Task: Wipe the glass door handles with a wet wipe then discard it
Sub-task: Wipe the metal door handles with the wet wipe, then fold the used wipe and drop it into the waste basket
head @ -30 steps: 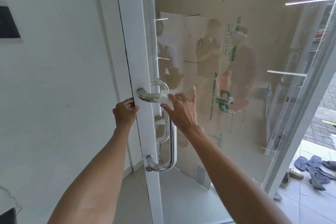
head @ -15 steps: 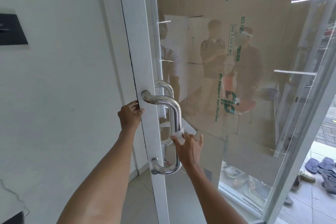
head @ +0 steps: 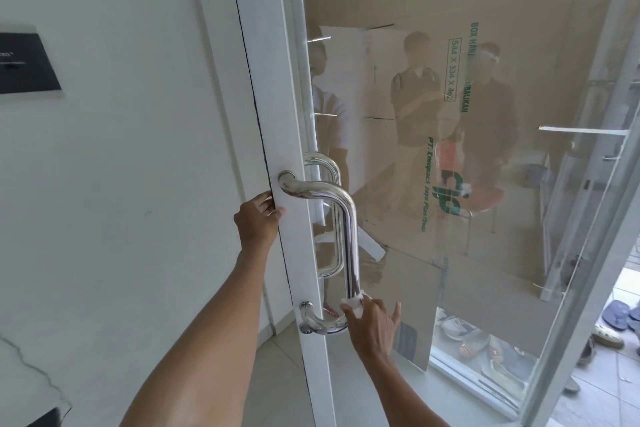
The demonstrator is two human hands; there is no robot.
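Polished steel pull handle (head: 349, 239) on white-framed glass door (head: 485, 184); right hand (head: 372, 324) pinching a thin white wet wipe (head: 354, 300) around the bar just above its lower bend. Left hand (head: 258, 224) clamped on the door frame edge (head: 277, 114), level with the handle's upper half. Wipe probably soft, limp and slippery on smooth rigid metal, so best wrapped around the bar and gripped firmly.

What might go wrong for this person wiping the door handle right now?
The wet wipe sits pinched at the fingertips of the right hand near the bottom bend of the handle, so it may slip off there. The left hand grips the edge of the door frame beside the wall; if the door swings, those fingers might get pinched.
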